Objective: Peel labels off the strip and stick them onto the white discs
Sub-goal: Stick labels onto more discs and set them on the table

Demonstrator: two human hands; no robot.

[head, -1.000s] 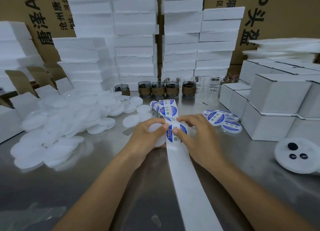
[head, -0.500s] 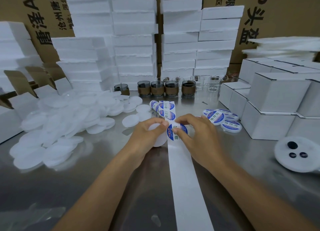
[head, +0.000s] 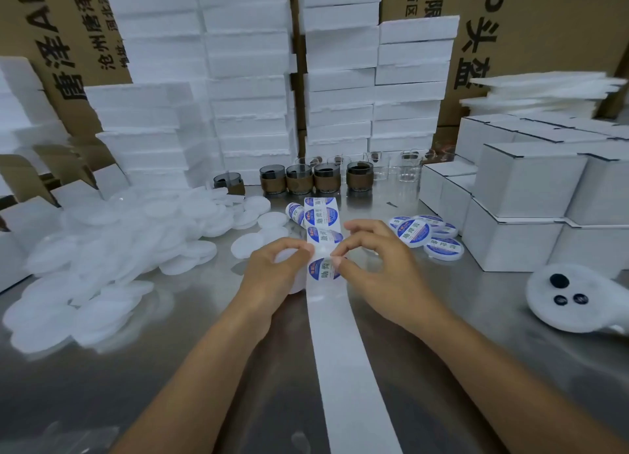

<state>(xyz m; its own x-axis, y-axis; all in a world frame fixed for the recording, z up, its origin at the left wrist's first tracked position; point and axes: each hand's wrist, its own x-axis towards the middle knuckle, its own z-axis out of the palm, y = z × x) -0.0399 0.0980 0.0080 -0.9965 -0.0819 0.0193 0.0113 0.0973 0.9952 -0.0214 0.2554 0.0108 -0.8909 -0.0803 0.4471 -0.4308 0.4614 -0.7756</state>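
With left hand (head: 272, 273) gripping a disc (head: 296, 284) at 9 o'clock of strip (head: 343, 351), right hand (head: 377, 266) pinched the label (head: 321, 270); a fast pull could have creased it.

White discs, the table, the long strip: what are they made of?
The white discs look like soft foam: matte, thick, faintly see-through. The table looks like brushed metal, probably steel: grey with blurry reflections. The strip looks like smooth coated paper, bending without creasing.
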